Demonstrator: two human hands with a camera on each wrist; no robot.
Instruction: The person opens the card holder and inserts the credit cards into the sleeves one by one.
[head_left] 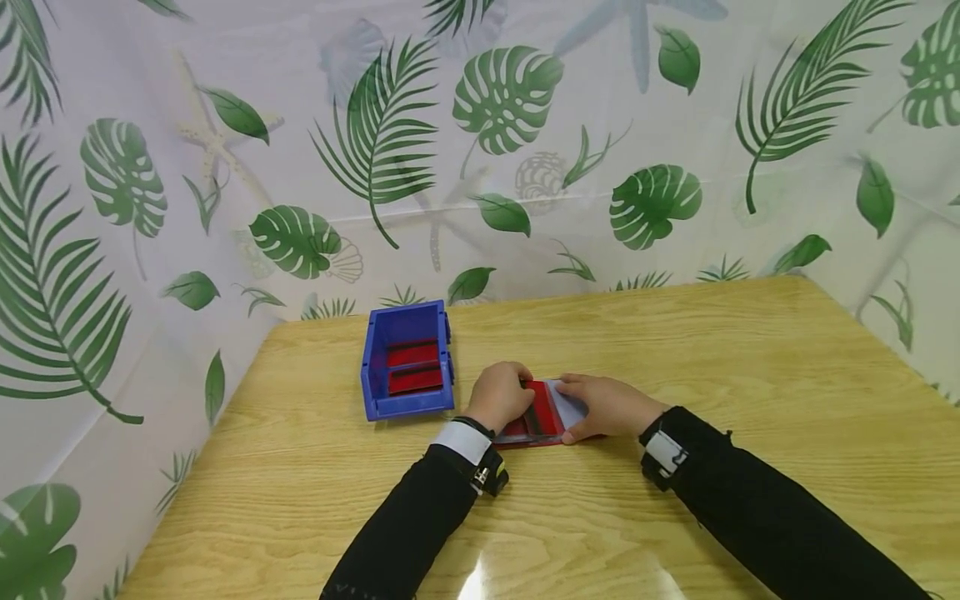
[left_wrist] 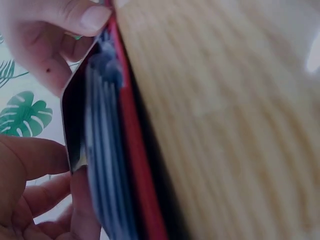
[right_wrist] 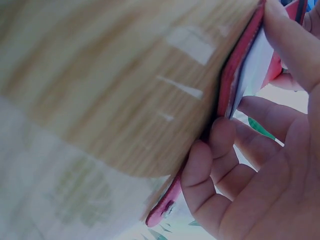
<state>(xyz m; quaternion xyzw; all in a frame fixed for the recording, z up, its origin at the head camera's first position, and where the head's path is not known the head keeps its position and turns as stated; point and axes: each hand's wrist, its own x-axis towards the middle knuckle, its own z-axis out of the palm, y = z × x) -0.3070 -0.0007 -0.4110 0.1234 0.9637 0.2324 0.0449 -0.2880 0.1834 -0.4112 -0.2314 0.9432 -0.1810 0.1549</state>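
Observation:
A red card holder (head_left: 522, 445) lies open on the table, with a stack of clear plastic sleeves (left_wrist: 102, 145) inside its red cover (left_wrist: 136, 150). My left hand (head_left: 501, 395) pinches a thin dark card (left_wrist: 75, 122) by its edge, against the sleeves. In the head view, a red face with a dark stripe (head_left: 534, 417) shows beside that hand. From the other side my right hand (head_left: 611, 406) grips the holder, its thumb at the sleeves and its fingers under the cover. A strap with a snap (right_wrist: 162, 206) sticks out past the fingers in the right wrist view.
Left of the hands stands a blue plastic bin (head_left: 408, 406) holding red cards with dark stripes (head_left: 415, 379). The wooden table (head_left: 720, 358) ends at a leaf-patterned cloth (head_left: 570, 200) behind and at the sides.

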